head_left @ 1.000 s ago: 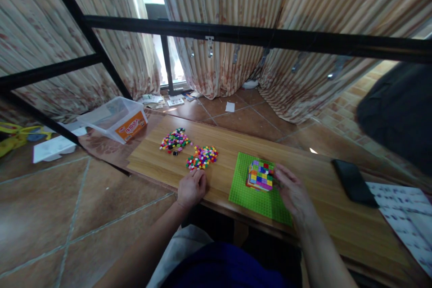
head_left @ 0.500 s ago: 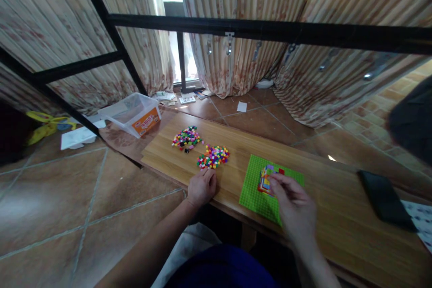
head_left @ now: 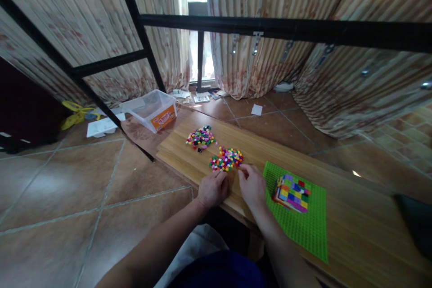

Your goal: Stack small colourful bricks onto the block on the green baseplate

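Observation:
My left hand (head_left: pixel 213 189) rests at the near edge of a loose pile of small coloured bricks (head_left: pixel 226 158). Its fingers are curled in, and whatever they may hold is hidden. On the pile's right side, my right hand (head_left: pixel 252 185) has its thumb and fingertips drawn together close to the bricks; anything between them is too small to make out. A green baseplate (head_left: pixel 307 229) lies to the right of that hand. On it stands a low block of stacked bricks (head_left: pixel 290 194) in many colours, with a few single ones raised on top.
A second pile of small bricks (head_left: pixel 200 137) lies farther back on the wooden table (head_left: pixel 266 144). Behind the table's left end stands a clear plastic box (head_left: pixel 153 110) with an orange label. A dark flat object (head_left: pixel 413 220) lies at the right. A black metal bar (head_left: pixel 270 26) crosses above.
My right hand has left the stacked bricks on the baseplate and moved left to the near pile. My left hand stays by that pile. The view has turned somewhat left.

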Demonstrator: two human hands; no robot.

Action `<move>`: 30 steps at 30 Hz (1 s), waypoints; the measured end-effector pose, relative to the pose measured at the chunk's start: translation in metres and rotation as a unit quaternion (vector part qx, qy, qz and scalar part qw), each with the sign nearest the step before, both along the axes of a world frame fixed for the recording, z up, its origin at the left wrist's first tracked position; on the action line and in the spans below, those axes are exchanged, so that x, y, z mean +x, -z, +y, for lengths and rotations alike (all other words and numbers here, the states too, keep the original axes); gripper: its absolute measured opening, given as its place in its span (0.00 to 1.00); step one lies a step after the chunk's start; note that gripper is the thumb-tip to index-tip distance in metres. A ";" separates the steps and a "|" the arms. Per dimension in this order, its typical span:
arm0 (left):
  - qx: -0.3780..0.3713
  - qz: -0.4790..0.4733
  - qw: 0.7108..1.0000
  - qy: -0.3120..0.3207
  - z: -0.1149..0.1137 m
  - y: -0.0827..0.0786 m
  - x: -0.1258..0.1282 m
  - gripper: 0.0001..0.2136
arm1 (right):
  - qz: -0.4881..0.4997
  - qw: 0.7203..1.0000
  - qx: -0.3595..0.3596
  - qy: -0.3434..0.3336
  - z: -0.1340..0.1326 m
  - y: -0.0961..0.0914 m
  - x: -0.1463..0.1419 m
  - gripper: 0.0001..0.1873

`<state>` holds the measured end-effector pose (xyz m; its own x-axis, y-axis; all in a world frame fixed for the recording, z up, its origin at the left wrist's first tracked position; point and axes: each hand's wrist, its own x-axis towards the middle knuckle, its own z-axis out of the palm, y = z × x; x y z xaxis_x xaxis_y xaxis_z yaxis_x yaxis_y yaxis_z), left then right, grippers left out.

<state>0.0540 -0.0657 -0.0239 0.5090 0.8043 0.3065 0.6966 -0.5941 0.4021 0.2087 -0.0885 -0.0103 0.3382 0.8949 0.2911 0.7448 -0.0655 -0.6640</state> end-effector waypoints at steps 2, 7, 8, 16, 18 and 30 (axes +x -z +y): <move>-0.002 -0.002 1.000 -0.001 0.000 0.000 0.000 0.06 | -0.024 1.000 -0.003 0.002 0.008 0.003 -0.001 0.11; -0.007 -0.016 1.000 0.003 -0.001 0.002 0.000 0.06 | -0.074 0.997 -0.010 0.007 0.019 0.009 -0.004 0.09; -0.008 -0.018 1.000 0.004 -0.001 0.002 0.000 0.06 | -0.082 0.997 -0.011 0.006 0.020 0.010 -0.004 0.08; -0.008 -0.015 1.000 0.011 0.002 0.004 0.000 0.06 | -0.108 0.994 -0.011 -0.024 0.008 0.007 -0.005 0.08; -0.001 -0.012 1.000 0.009 0.002 0.004 0.000 0.06 | -0.104 0.994 -0.011 -0.032 0.001 0.006 -0.006 0.08; 0.017 -0.015 1.000 0.002 0.002 0.002 0.001 0.08 | 0.013 0.999 0.020 -0.022 -0.049 -0.004 -0.013 0.09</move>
<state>0.0550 -0.0640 -0.0256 0.5020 0.7919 0.3478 0.6830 -0.6096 0.4024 0.1958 -0.1373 -0.0068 0.3063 0.8971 0.3185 0.7288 -0.0057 -0.6848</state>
